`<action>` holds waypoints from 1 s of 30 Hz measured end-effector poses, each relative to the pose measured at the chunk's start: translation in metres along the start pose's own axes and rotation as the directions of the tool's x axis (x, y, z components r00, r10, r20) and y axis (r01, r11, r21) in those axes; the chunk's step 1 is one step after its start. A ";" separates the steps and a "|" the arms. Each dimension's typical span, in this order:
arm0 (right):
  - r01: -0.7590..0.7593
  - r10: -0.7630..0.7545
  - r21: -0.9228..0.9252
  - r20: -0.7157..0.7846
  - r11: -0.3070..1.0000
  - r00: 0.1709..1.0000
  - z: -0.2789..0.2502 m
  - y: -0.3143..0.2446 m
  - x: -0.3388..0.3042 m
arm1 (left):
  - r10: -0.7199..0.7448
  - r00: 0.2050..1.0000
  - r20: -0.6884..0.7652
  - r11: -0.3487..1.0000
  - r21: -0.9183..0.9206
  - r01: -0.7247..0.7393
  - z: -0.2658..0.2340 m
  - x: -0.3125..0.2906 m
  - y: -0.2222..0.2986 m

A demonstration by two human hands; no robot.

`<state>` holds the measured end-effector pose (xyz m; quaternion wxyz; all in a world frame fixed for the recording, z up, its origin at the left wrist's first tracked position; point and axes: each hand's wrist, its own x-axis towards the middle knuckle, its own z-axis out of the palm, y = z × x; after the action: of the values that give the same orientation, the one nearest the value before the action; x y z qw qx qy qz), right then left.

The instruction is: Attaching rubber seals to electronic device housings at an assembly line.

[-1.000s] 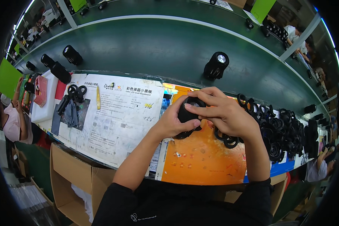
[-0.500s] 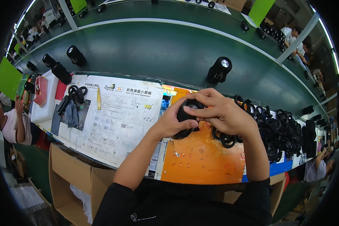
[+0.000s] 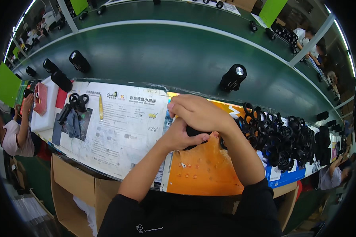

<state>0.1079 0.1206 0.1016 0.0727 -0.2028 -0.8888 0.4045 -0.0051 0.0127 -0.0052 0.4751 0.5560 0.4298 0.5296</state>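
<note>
A black cylindrical speaker (image 3: 192,131) is between my hands above the orange sheet, mostly covered by them. My left hand (image 3: 181,136) is closed round its lower side, thumb across the front. From above, my right hand (image 3: 201,114) caps the speaker's top, its fingers together and bent over toward the left hand. The speaker's end face is hidden under the right palm. Just right of my hands lies a big heap of black rings (image 3: 283,140). A similar black speaker (image 3: 233,78) with a silver disc on its end stands beyond my hands.
Printed white sheets (image 3: 118,138) cover the bench at left, with a yellow pen-shaped tool (image 3: 101,106) and some black rings (image 3: 78,102). More black speakers (image 3: 79,61) stand along the green belt (image 3: 158,51). An open carton (image 3: 73,173) is below the bench edge. Co-workers sit at both sides.
My right hand has gone from fingering the speaker's upper end to lying over it with the palm. The end face is now covered. My left hand still holds the speaker.
</note>
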 end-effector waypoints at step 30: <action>-0.660 0.307 -0.156 -0.792 0.735 0.528 -0.103 0.158 -0.071 | -0.380 0.915 0.133 0.887 -0.230 0.402 -0.070 0.040 0.028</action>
<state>0.2506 0.2556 0.0539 0.2486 -0.6008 -0.7553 0.0827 -0.0728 0.0519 0.0289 0.6564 0.4149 0.4417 0.4493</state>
